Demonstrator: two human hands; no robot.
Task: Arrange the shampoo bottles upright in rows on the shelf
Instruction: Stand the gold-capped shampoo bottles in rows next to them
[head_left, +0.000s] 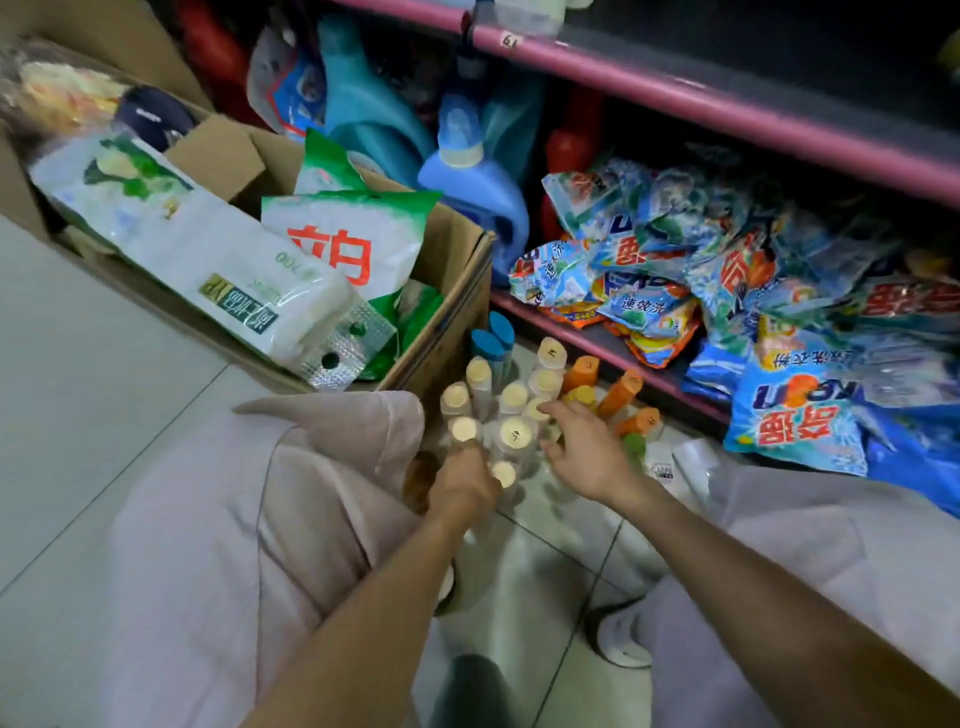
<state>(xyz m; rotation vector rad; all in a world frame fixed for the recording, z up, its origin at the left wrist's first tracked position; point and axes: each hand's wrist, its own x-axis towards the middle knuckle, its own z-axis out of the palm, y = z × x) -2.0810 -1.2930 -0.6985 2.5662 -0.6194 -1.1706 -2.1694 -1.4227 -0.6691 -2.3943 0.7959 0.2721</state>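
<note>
Several shampoo bottles stand upright on the tiled floor in front of the low pink shelf (597, 340). Cream-capped ones (514, 397) cluster in the middle. Orange ones (621, 392) stand to their right and two blue-capped ones (493, 340) behind. My left hand (460, 486) grips a cream-capped bottle (464, 430) at the cluster's near left, fingers curled round its body. My right hand (582, 447) reaches in with fingers spread, its fingertips touching a cream cap near the orange bottles. A green cap (635, 444) peeks out just right of that hand.
A cardboard box (452, 270) of detergent and tissue packs stands at the left. Bags of washing powder (701, 270) fill the bottom shelf; one lies on the floor (800, 410). Blue detergent jugs (478, 187) stand at the shelf's back. My knees flank the bottles.
</note>
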